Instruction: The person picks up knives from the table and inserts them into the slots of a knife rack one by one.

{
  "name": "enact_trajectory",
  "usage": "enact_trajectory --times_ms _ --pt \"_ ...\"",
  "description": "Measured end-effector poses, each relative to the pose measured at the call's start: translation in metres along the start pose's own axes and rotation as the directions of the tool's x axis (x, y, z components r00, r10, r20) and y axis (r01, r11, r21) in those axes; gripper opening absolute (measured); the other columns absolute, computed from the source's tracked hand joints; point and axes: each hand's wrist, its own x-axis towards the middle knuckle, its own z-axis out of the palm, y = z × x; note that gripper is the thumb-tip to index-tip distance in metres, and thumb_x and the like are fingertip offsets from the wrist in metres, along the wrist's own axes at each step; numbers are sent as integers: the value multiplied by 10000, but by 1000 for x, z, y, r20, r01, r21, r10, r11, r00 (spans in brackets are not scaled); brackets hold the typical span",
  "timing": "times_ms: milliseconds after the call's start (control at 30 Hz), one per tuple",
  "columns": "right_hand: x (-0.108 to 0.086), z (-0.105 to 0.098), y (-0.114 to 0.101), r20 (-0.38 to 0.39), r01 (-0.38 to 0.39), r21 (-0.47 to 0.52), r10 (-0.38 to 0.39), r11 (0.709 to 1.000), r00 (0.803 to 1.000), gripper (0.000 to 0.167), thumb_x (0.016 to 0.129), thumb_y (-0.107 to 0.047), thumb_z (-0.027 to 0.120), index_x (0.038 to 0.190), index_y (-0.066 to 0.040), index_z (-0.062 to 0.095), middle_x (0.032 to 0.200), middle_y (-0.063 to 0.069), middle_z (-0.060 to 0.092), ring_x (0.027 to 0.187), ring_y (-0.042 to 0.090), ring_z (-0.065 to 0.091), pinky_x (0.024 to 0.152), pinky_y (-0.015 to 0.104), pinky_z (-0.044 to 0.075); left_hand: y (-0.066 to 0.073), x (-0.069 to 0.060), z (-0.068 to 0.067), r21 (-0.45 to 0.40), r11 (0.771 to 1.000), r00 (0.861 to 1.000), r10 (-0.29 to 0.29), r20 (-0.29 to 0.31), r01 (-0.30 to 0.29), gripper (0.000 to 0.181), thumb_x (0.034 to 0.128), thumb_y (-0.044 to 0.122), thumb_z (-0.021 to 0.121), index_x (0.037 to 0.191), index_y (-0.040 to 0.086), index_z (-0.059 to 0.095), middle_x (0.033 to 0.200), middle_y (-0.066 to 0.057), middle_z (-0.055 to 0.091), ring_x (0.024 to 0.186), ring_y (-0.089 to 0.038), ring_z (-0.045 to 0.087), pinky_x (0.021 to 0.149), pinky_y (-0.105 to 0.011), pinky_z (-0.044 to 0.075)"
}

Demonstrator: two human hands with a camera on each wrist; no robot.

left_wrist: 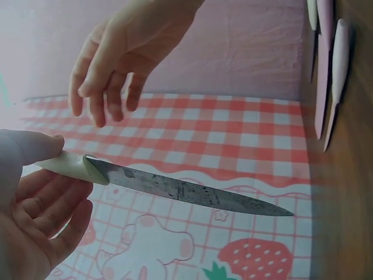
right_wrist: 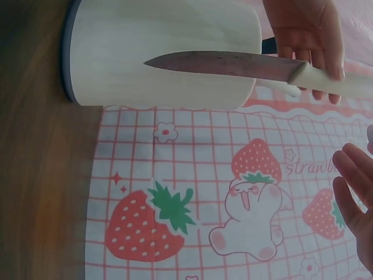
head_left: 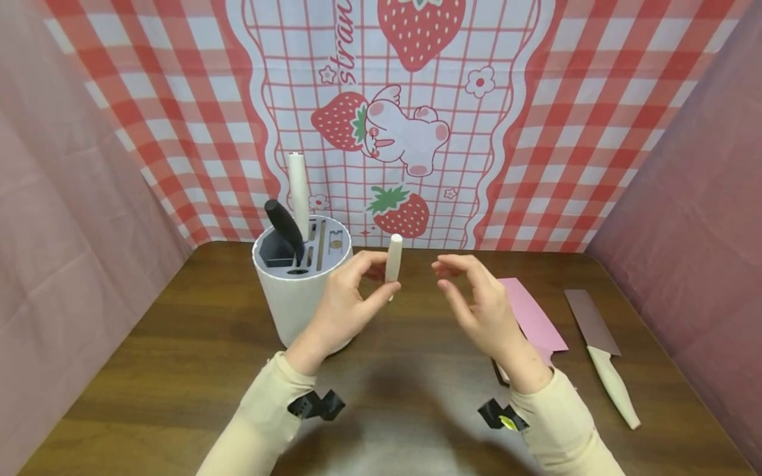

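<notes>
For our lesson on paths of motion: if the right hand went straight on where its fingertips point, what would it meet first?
The right hand would probably meet the knife handle held by the left hand, though unclear depth means it might just miss.

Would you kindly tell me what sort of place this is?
It looks like a small curtained booth, perhaps for recording, rather than a kitchen: pink curtains flank the table, and a strawberry cloth hangs behind it.

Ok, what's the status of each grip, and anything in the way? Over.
Left grip: holding knife by pale handle, tip down. Right grip: empty, not touching knife. No obstruction visible between knife and right grip; knife holder off left.
</notes>
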Motion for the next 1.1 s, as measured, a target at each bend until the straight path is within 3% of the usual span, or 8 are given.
enact_trajectory --times_ms 267,567,1100 --pt "-1 -6 3 7 12 -24 -12 1000 1000 344 930 -249 500 1092 50 552 993 94 632 887 170 592 823 190 450 3 6 -14 17 1000 1000 8 -21 -7 316 781 113 706 1065 47 585 877 -44 610 794 -128 579 729 -334 495" --pt "-4 -10 5 16 36 -50 -36 998 999 309 928 -242 508 1039 33 590 961 93 632 874 177 580 830 168 430 2 10 -26 49 998 997 34 -69 -30 313 773 115 712 1055 45 597 865 -44 617 780 -117 586 705 -324 495" --pt "-11 -12 8 39 43 -82 -40 996 998 314 931 -252 499 1034 28 597 945 84 627 857 174 572 793 194 440 7 18 -47 100 994 994 44 -98 -35 317 774 114 713 1058 34 596 899 -59 621 795 -123 581 720 -288 482"
